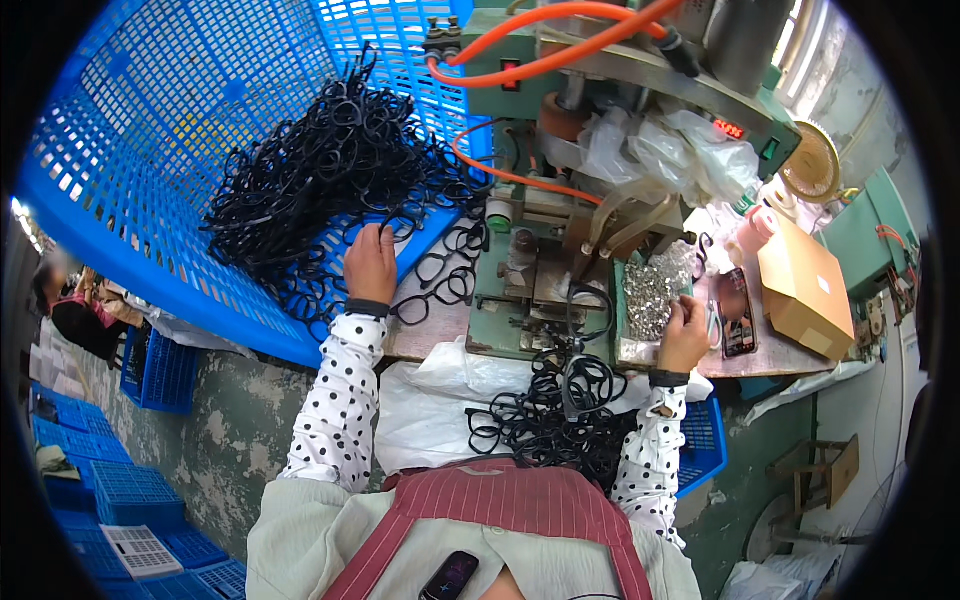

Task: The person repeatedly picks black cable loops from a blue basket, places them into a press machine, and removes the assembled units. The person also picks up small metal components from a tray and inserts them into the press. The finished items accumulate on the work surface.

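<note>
My left hand reaches over the rim of a large blue basket, its fingers closed on a black eyeglass frame at the edge of a big heap of similar frames. At the right, my right hand is pinched at the side of a tray of small shiny metal pieces. Whatever lies between those fingertips is too small to make out. Between my hands stands a green bench machine, with another black frame hanging at its front.
More black frames lie on the table beside the basket. A further pile sits close to my lap, near white plastic sheeting. Right of the tray are a phone, scissors and a cardboard box. Orange hoses cross above.
</note>
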A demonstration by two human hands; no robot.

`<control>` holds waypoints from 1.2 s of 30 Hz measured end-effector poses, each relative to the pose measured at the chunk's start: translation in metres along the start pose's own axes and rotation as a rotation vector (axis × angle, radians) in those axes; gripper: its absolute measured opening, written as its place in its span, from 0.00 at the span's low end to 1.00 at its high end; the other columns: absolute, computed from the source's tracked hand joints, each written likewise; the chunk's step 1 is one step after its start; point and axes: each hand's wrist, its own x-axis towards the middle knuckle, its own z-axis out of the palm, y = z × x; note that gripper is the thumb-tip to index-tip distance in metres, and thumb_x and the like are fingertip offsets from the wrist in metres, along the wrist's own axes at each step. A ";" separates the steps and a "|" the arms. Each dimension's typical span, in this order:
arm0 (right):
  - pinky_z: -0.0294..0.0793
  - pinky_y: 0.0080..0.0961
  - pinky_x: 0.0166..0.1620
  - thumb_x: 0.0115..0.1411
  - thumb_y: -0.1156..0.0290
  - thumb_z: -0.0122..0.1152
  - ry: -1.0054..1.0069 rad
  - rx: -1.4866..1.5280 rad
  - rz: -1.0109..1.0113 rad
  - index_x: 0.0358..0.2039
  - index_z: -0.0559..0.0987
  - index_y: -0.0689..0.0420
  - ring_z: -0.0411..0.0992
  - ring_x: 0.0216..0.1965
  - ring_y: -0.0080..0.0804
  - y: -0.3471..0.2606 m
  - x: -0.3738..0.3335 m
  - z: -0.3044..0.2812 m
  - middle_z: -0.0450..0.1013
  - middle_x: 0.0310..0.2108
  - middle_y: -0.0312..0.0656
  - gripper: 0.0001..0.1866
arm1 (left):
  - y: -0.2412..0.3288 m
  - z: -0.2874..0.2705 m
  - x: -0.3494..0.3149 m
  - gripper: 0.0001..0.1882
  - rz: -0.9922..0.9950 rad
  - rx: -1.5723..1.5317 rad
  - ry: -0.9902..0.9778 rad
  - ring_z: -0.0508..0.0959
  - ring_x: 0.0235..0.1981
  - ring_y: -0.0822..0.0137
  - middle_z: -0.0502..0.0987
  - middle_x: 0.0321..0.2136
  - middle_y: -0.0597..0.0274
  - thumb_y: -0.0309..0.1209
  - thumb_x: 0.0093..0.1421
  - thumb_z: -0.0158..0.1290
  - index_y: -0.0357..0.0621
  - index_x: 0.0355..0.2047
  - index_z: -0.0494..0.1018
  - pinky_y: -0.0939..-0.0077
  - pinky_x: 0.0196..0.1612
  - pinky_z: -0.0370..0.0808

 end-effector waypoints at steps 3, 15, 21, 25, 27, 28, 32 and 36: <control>0.75 0.25 0.29 0.60 0.75 0.58 -0.067 0.202 0.076 0.35 0.81 0.58 0.79 0.26 0.28 -0.006 0.005 0.001 0.80 0.28 0.41 0.05 | 0.040 -0.017 -0.006 0.07 0.091 -0.267 0.076 0.73 0.28 0.54 0.73 0.27 0.55 0.29 0.66 0.48 0.39 0.34 0.72 0.64 0.33 0.68; 0.71 0.19 0.40 0.56 0.80 0.60 -0.316 0.714 0.064 0.36 0.81 0.63 0.73 0.33 0.23 -0.127 -0.011 -0.028 0.78 0.32 0.39 0.08 | 0.148 -0.060 -0.010 0.06 0.391 -0.749 0.028 0.74 0.32 0.57 0.76 0.31 0.59 0.30 0.63 0.52 0.41 0.37 0.73 0.65 0.39 0.66; 0.70 0.19 0.36 0.53 0.81 0.63 -0.332 0.712 0.007 0.34 0.82 0.61 0.72 0.29 0.26 -0.141 -0.020 -0.017 0.77 0.30 0.41 0.07 | 0.178 -0.071 0.017 0.10 0.000 -0.852 -0.063 0.76 0.28 0.63 0.77 0.30 0.56 0.32 0.64 0.54 0.37 0.37 0.73 0.75 0.32 0.71; 0.70 0.23 0.36 0.50 0.80 0.65 -0.286 0.679 0.024 0.33 0.83 0.61 0.72 0.30 0.29 -0.141 -0.022 -0.011 0.77 0.29 0.42 0.08 | 0.183 -0.074 0.027 0.10 0.034 -0.924 -0.056 0.78 0.30 0.72 0.77 0.31 0.60 0.31 0.67 0.50 0.34 0.39 0.72 0.81 0.34 0.73; 0.70 0.24 0.37 0.49 0.80 0.66 -0.271 0.700 0.011 0.33 0.82 0.61 0.72 0.30 0.31 -0.141 -0.023 -0.009 0.77 0.29 0.42 0.09 | 0.181 -0.073 0.027 0.11 0.027 -0.943 -0.053 0.81 0.30 0.68 0.78 0.30 0.57 0.32 0.65 0.53 0.33 0.39 0.73 0.78 0.33 0.74; 0.70 0.25 0.37 0.48 0.80 0.67 -0.274 0.715 0.029 0.32 0.82 0.61 0.72 0.31 0.31 -0.142 -0.025 -0.009 0.76 0.29 0.42 0.09 | 0.181 -0.073 0.027 0.11 0.021 -0.969 -0.056 0.81 0.30 0.68 0.78 0.30 0.57 0.32 0.65 0.53 0.33 0.39 0.73 0.78 0.33 0.74; 0.71 0.26 0.39 0.45 0.79 0.70 -0.193 0.656 -0.012 0.30 0.81 0.60 0.73 0.32 0.32 -0.148 -0.032 -0.004 0.76 0.28 0.40 0.09 | 0.180 -0.069 0.026 0.12 0.014 -1.007 -0.067 0.80 0.30 0.68 0.78 0.31 0.57 0.32 0.66 0.53 0.33 0.40 0.74 0.78 0.33 0.75; 0.73 0.27 0.41 0.43 0.80 0.72 -0.219 0.645 0.078 0.40 0.75 0.62 0.76 0.35 0.33 -0.165 -0.029 0.000 0.74 0.33 0.43 0.21 | 0.180 -0.072 0.028 0.12 0.032 -0.977 -0.065 0.80 0.30 0.68 0.78 0.32 0.56 0.32 0.65 0.53 0.33 0.40 0.73 0.78 0.33 0.75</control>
